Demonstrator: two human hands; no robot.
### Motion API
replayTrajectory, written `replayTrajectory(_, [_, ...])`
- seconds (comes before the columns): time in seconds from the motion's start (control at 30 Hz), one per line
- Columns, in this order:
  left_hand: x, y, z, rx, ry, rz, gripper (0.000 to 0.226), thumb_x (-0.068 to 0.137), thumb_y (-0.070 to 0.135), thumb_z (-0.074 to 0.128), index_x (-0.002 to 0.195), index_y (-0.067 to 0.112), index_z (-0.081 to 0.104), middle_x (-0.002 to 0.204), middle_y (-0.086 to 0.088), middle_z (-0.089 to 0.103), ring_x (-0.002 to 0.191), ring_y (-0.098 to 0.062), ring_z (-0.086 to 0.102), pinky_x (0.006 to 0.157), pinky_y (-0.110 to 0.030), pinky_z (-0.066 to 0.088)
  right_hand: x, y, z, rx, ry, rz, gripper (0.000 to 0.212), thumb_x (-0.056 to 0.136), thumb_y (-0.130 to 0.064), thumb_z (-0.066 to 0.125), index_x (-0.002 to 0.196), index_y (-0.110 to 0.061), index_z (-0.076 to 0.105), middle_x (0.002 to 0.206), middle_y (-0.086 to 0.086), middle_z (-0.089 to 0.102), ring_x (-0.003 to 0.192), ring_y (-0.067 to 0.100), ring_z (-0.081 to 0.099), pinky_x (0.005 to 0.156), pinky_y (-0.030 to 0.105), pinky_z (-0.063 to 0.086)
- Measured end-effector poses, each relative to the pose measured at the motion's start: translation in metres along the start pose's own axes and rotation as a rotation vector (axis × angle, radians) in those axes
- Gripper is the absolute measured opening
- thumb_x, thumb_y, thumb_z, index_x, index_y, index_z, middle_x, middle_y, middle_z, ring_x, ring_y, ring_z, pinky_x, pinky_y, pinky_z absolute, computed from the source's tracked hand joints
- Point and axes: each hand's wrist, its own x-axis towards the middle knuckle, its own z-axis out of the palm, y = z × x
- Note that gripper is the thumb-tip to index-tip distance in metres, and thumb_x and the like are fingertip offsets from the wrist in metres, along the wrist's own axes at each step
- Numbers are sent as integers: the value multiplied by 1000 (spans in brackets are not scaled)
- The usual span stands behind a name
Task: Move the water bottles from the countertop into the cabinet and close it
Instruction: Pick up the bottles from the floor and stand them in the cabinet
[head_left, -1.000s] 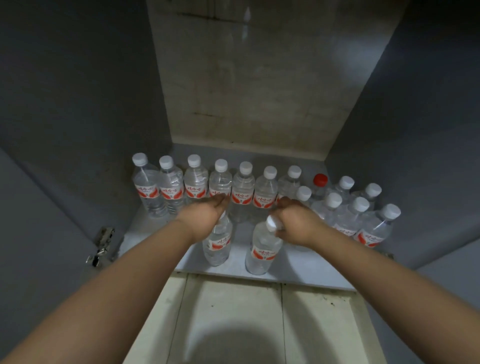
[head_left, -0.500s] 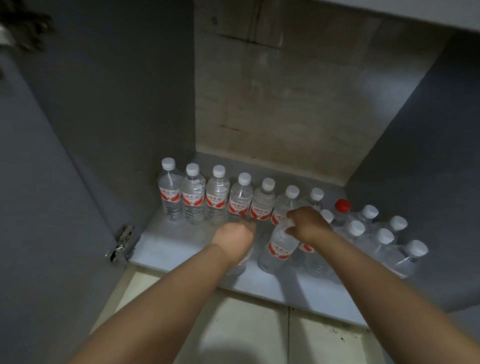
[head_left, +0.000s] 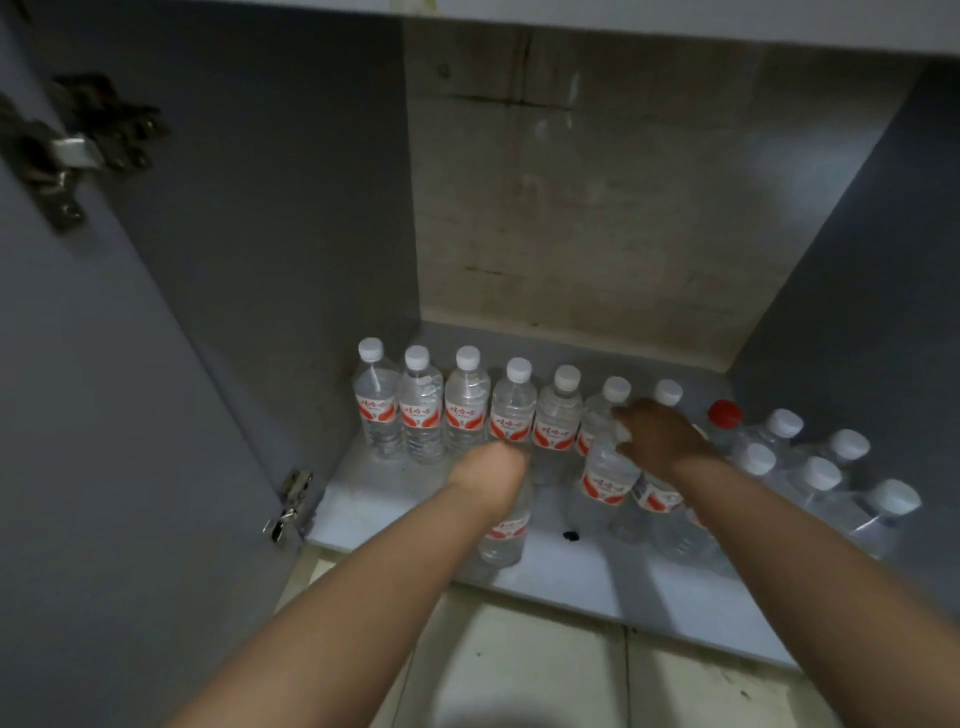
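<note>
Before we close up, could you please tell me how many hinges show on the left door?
2: the upper hinge near the top of the door, the lower hinge by the shelf's front corner. None look hidden.

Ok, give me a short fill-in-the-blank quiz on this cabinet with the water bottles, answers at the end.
1. Among the clear plastic water bottles, just one bottle has a cap coloured ____.
2. The left hand grips the top of a clear red-labelled bottle standing in the ____ grey cabinet.
3. The grey cabinet door with metal hinges stands ____.

Answers: red; open; open
</note>
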Motion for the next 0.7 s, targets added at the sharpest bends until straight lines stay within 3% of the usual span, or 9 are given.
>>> replayTrajectory(0.2, [16,7,-10,-62,25,31,34,94,8,50,128,6,52,131,-16,54,120,-31,53,100,-36,46,-3,8,2,81,66,52,33,96,-18,49,126,-4,52,133,17,52,121,30,52,101,33,41])
replayTrajectory(0.3, [29,13,-19,-73,36,67,39,95,11,49,133,8,47,135,-15,51,122,-30,51,100,-34,43,5,9,3,153,91,20,37,95,-18,51,128,0,48,134,20,52,124,31,49,102,32,39])
replayTrajectory(0.7, [85,29,-19,-186,124,97,31,91,9,54,120,1,56,129,-18,58,121,-30,54,100,-30,43,17,18,15,232,156,-47,34,95,-15,51,126,-2,50,132,18,55,123,30,51,102,33,39])
